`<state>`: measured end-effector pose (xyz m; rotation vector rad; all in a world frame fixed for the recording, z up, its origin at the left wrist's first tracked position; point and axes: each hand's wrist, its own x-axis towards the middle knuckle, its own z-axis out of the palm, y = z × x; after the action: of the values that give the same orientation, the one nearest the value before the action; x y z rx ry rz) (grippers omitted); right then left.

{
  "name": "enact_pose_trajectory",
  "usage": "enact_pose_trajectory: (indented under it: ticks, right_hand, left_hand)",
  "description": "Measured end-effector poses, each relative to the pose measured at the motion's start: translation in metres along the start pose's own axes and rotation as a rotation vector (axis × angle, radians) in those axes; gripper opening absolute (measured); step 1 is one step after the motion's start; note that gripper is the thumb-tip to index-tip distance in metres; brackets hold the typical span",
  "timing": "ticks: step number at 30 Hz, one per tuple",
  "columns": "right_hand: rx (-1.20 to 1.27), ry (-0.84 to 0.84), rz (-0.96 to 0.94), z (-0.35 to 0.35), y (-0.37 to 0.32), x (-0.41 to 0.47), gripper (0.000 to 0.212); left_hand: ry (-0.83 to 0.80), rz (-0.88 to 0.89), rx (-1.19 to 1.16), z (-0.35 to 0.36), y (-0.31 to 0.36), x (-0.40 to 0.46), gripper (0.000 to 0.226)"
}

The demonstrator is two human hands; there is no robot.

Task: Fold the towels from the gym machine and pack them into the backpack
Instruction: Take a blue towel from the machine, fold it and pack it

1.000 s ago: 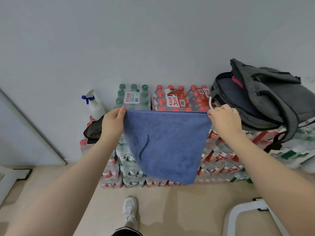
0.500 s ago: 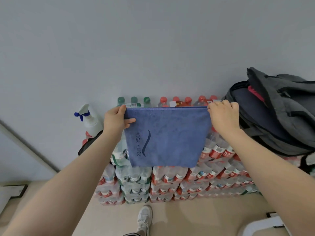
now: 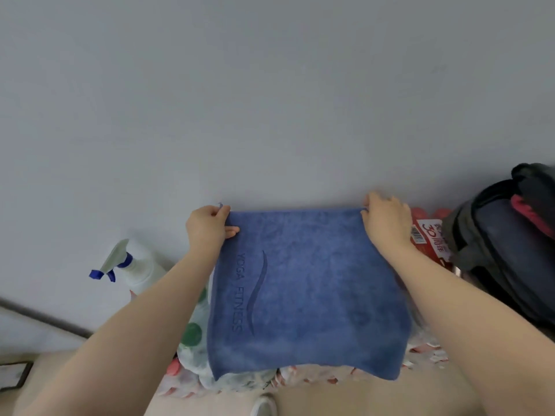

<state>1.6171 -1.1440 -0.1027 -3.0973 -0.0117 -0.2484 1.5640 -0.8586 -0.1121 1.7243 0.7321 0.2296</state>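
A blue towel (image 3: 312, 292) with dark "YOGA FITNESS" lettering hangs folded in front of me, held up by its top edge. My left hand (image 3: 207, 228) pinches the top left corner and my right hand (image 3: 386, 223) pinches the top right corner. The towel covers most of the stacked bottle packs behind it. A dark grey backpack (image 3: 507, 253) lies open at the far right on top of the packs, with a red item showing inside its mouth.
Shrink-wrapped packs of bottled water (image 3: 429, 238) are stacked against the grey wall. A white spray bottle with a blue trigger (image 3: 132, 265) stands at the left. My shoe (image 3: 264, 406) shows on the beige floor below.
The view has tilted up and closed in on the towel. Both hands have kept hold of the top corners and lifted the towel higher and nearer, so it now hides more of the bottle packs.
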Motion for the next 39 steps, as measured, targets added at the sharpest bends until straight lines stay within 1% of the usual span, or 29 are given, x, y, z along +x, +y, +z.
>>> enact_pose_trajectory:
  ticks: [2, 4, 5, 6, 8, 9, 11, 14, 16, 18, 20, 22, 24, 26, 27, 28, 31, 32, 33, 35, 37, 39]
  right_hand:
    - [0.156, -0.009, 0.061, 0.009, -0.004, 0.005, 0.021]
    - [0.318, -0.013, 0.082, 0.014, -0.005, 0.007, 0.025]
    - [0.358, -0.015, 0.08, 0.014, -0.004, 0.007, 0.027]
    - [0.369, -0.017, 0.073, 0.013, -0.003, 0.005, 0.028]
    - [0.362, -0.026, 0.048, 0.009, 0.001, -0.004, 0.031]
    - [0.367, -0.033, 0.031, 0.007, 0.005, -0.013, 0.032]
    - [0.41, -0.051, -0.025, 0.005, 0.013, -0.037, 0.034]
    - [0.432, -0.073, -0.1, 0.002, 0.03, -0.081, 0.035]
    - [0.466, -0.075, -0.115, -0.001, 0.039, -0.109, 0.035]
    - [0.539, -0.043, -0.102, -0.003, 0.045, -0.135, 0.035]
    - [0.608, 0.002, -0.043, -0.006, 0.049, -0.159, 0.037]
    - [0.718, -0.011, 0.102, -0.005, 0.051, -0.179, 0.038]
    - [0.941, -0.121, 0.29, -0.001, 0.051, -0.193, 0.03]
    - [1.192, -0.249, 0.46, 0.006, 0.051, -0.202, 0.019]
    - [1.27, -0.299, 0.524, 0.009, 0.052, -0.205, 0.017]
    - [1.324, -0.323, 0.556, 0.011, 0.054, -0.206, 0.018]
    - [1.397, -0.357, 0.541, 0.014, 0.057, -0.207, 0.03]
    - [1.404, -0.381, 0.52, 0.014, 0.058, -0.208, 0.03]
    - [1.409, -0.423, 0.495, 0.014, 0.06, -0.209, 0.025]
    - [1.436, -0.528, 0.435, 0.013, 0.062, -0.212, 0.01]
    - [1.481, -0.571, 0.426, 0.01, 0.062, -0.214, 0.009]
    - [1.53, -0.576, 0.468, 0.008, 0.062, -0.215, 0.01]
  left_hand:
    - [0.025, 0.015, 0.042, 0.006, -0.004, 0.006, 0.022]
    - [0.041, 0.045, 0.063, 0.008, -0.005, 0.007, 0.008]
    - [0.052, 0.072, 0.078, 0.008, -0.004, 0.004, 0.005]
    - [0.068, 0.117, 0.113, 0.007, -0.004, -0.001, 0.013]
    - [0.075, 0.226, 0.258, 0.003, -0.005, -0.015, 0.029]
    - [0.069, 0.274, 0.319, 0.001, -0.007, -0.026, 0.033]
    - [0.047, 0.338, 0.38, -0.006, -0.013, -0.051, 0.032]
    - [0.038, 0.35, 0.395, -0.019, -0.029, -0.087, 0.032]
    - [0.087, 0.298, 0.401, -0.028, -0.043, -0.106, 0.03]
    - [0.186, 0.211, 0.371, -0.039, -0.057, -0.127, 0.027]
    - [0.24, 0.125, 0.249, -0.047, -0.067, -0.151, 0.026]
    - [0.26, 0.108, 0.17, -0.05, -0.074, -0.172, 0.026]
    - [0.298, 0.113, 0.108, -0.05, -0.078, -0.187, 0.021]
    - [0.331, 0.05, 0.03, -0.048, -0.084, -0.197, 0.01]
    - [0.325, 0.0, 0.001, -0.046, -0.088, -0.201, 0.009]
    - [0.3, -0.052, -0.017, -0.044, -0.093, -0.205, 0.013]
    - [0.168, -0.196, -0.034, -0.037, -0.104, -0.214, 0.033]
    - [0.133, -0.229, -0.045, -0.036, -0.106, -0.215, 0.036]
    - [0.113, -0.25, -0.062, -0.035, -0.107, -0.214, 0.038]
    - [0.101, -0.261, -0.095, -0.036, -0.108, -0.21, 0.04]
    - [0.07, -0.25, -0.094, -0.037, -0.107, -0.21, 0.043]
    - [0.003, -0.248, -0.073, -0.037, -0.106, -0.211, 0.044]
